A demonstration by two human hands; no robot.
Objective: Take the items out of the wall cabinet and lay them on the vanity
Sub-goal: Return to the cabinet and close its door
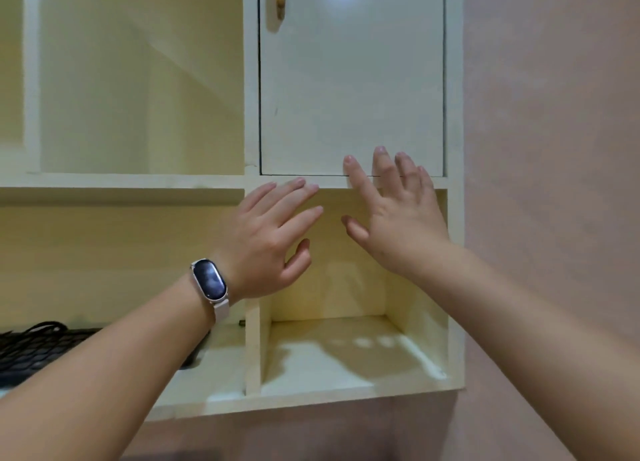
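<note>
A cream wall cabinet point(251, 180) fills the view. Its upper right compartment is covered by a white door point(349, 90) with a brass handle point(280, 0) at the top left. My left hand point(266, 239), with a watch on the wrist, is raised with fingers spread in front of the open lower right cubby point(332, 353). My right hand point(398, 214) is raised beside it, fingers straight, the tips over the door's bottom edge. Neither hand holds anything. A black keyboard point(38, 353) lies on the lower left shelf, partly hidden by my left forearm.
The upper left compartment point(138, 79) is open and shows only its cream back wall. A pink wall point(554, 149) runs along the cabinet's right side and below it. The vanity is out of view.
</note>
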